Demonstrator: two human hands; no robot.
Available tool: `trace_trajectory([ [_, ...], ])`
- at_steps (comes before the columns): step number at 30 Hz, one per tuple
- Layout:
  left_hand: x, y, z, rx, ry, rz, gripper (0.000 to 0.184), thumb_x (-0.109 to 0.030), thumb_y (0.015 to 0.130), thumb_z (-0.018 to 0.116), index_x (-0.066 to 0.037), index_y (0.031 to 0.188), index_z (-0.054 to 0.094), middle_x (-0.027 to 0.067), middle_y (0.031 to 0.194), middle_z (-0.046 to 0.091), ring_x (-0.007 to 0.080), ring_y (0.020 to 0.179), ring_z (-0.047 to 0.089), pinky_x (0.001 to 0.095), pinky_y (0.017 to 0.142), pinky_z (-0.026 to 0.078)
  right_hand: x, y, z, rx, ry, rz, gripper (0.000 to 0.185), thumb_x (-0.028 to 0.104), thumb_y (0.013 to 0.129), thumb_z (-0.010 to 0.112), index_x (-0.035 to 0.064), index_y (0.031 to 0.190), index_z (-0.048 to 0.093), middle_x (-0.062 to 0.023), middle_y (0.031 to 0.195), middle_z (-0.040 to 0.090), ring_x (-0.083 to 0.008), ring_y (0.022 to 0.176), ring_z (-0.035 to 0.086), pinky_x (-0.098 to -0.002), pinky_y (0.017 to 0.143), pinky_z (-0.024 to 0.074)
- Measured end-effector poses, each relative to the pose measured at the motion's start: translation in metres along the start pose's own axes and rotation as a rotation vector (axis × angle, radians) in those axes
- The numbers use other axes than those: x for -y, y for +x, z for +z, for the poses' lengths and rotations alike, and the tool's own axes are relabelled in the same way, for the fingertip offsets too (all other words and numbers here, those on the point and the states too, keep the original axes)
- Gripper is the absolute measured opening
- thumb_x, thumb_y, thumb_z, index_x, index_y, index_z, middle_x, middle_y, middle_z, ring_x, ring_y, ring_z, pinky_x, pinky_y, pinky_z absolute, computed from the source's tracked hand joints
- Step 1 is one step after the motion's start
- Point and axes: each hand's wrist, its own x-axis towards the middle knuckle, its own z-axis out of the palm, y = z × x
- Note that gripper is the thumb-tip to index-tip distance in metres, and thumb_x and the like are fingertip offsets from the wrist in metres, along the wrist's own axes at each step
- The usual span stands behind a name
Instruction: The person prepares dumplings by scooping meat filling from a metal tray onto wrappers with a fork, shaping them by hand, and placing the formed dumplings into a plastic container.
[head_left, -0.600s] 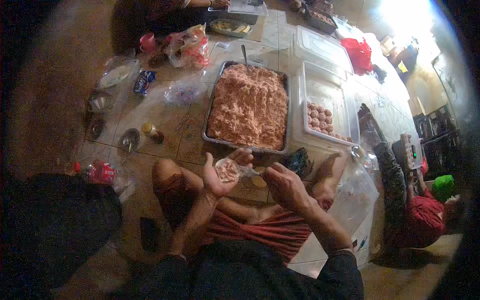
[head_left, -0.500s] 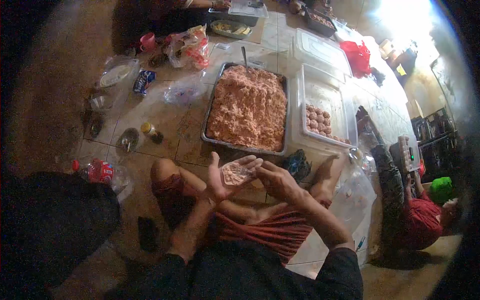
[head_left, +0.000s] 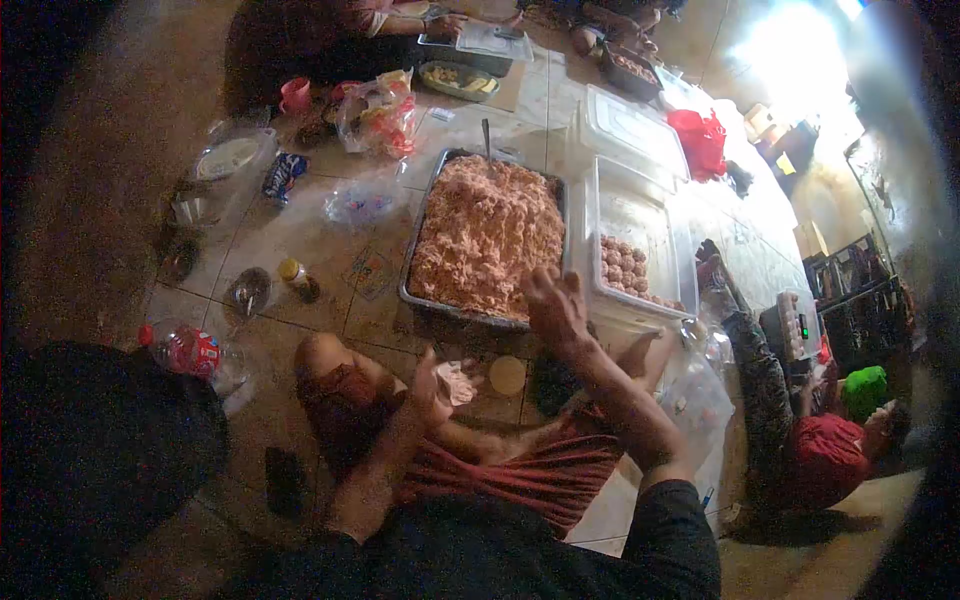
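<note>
My left hand point(head_left: 432, 388) is cupped palm up above my lap, holding a thin pale dumpling wrapper with pink meat mixture point(head_left: 456, 384) on it. My right hand point(head_left: 558, 312) is at the near right corner of a big metal tray point(head_left: 408, 270), its fingers bent and somewhat apart. I see nothing held between those fingers, though they are blurred. Pink minced meat mixture point(head_left: 485, 235) heaps up in the tray, with a spoon handle point(head_left: 487, 137) sticking out at the far side. Between my hands, a round pale disc point(head_left: 508, 375) lies low near my legs.
Right of the tray, a clear plastic box point(head_left: 640, 205) holds rows of meatballs point(head_left: 624, 264). Its lid-like container point(head_left: 635, 125) lies behind. At left are a plastic bottle point(head_left: 190, 350), a small jar point(head_left: 293, 272) and plastic bags point(head_left: 375, 120). Another person in red point(head_left: 830, 455) is at right.
My right hand has left my left hand and moved up to the tray's edge. My left hand has drawn slightly down with the wrapper, and the pale disc has come into sight.
</note>
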Motion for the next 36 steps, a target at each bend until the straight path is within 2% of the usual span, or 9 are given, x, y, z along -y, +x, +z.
trace_trajectory([
  [1,0.000,0.019,-0.028,0.382,-0.114,-0.012,0.096,-0.080,0.093,0.030,0.008,0.121,0.054,0.0309,0.128,0.059,0.0411,0.101,0.064,0.0538,0.092,0.051,0.005,0.008,-0.008,-0.185,-0.058,-0.082,0.028,0.015,0.083,0.064,0.0112,0.111,0.061,-0.0097,0.110,0.058,-0.0287,0.111,0.055,-0.0481,0.085,0.0418],
  [3,-0.004,0.013,-0.024,0.762,-0.231,-0.025,0.092,-0.079,0.095,0.028,0.007,0.116,0.056,0.0317,0.124,0.059,0.0406,0.091,0.064,0.0483,0.086,0.055,0.017,0.011,-0.041,0.561,0.152,0.079,0.037,0.018,0.080,0.067,0.0106,0.116,0.061,-0.0109,0.114,0.060,-0.0283,0.120,0.054,-0.0478,0.093,0.0414],
  [5,-0.017,-0.033,0.042,-0.064,-0.036,0.026,0.084,-0.078,0.094,0.032,0.001,0.114,0.050,0.0326,0.120,0.059,0.0444,0.096,0.064,0.0542,0.092,0.053,0.007,-0.012,-0.040,0.575,0.073,0.037,0.036,0.017,0.078,0.068,0.0108,0.113,0.061,-0.0107,0.112,0.060,-0.0287,0.118,0.057,-0.0459,0.096,0.0404],
  [7,-0.014,-0.004,-0.003,0.200,-0.145,-0.024,0.085,-0.078,0.094,0.031,0.002,0.120,0.046,0.0330,0.122,0.059,0.0454,0.102,0.063,0.0560,0.095,0.051,-0.013,-0.033,-0.041,0.324,0.241,0.009,0.029,0.011,0.078,0.068,0.0102,0.106,0.061,-0.0101,0.105,0.060,-0.0307,0.102,0.064,-0.0445,0.091,0.0421],
  [8,-0.011,0.006,-0.019,0.455,-0.257,-0.073,0.087,-0.078,0.094,0.031,0.002,0.126,0.041,0.0334,0.123,0.058,0.0465,0.108,0.062,0.0578,0.098,0.050,-0.029,-0.047,-0.029,0.818,0.363,0.329,0.042,0.023,0.082,0.069,0.0143,0.123,0.063,-0.0103,0.129,0.060,-0.0301,0.122,0.056,-0.0540,0.104,0.0343],
  [13,-0.018,-0.033,0.069,0.243,-0.118,0.014,0.092,-0.077,0.095,0.029,0.005,0.134,0.043,0.0358,0.137,0.051,0.0470,0.124,0.055,0.0571,0.105,0.047,-0.031,-0.023,-0.069,0.655,0.710,0.663,0.026,0.017,0.085,0.074,0.0057,0.108,0.068,-0.0157,0.106,0.069,-0.0342,0.102,0.068,-0.0468,0.088,0.0520],
  [23,-0.025,-0.042,0.088,0.569,-0.068,-0.053,0.118,-0.086,0.086,0.030,0.016,0.145,0.035,0.0337,0.142,0.049,0.0457,0.132,0.051,0.0522,0.112,0.042,0.016,0.015,-0.092,0.776,0.635,0.169,0.027,0.013,0.082,0.071,0.0076,0.108,0.067,-0.0174,0.105,0.068,-0.0391,0.095,0.067,-0.0441,0.078,0.0562],
  [32,-0.013,-0.026,0.091,0.412,-0.255,0.480,0.097,-0.080,0.092,0.034,0.004,0.136,0.052,0.0276,0.136,0.057,0.0423,0.127,0.054,0.0588,0.110,0.041,0.111,-0.033,-0.078,0.253,0.822,0.667,0.016,0.001,0.085,0.065,0.0014,0.098,0.057,-0.0201,0.092,0.060,-0.0430,0.084,0.061,-0.0446,0.071,0.0503],
  [36,-0.017,-0.023,0.090,0.303,-0.296,0.468,0.085,-0.077,0.095,0.033,-0.002,0.124,0.061,0.0256,0.126,0.064,0.0412,0.113,0.062,0.0571,0.102,0.048,0.137,-0.041,-0.089,0.540,0.871,0.756,0.030,0.008,0.085,0.065,0.0043,0.114,0.057,-0.0204,0.100,0.058,-0.0439,0.096,0.060,-0.0458,0.080,0.0518],
])
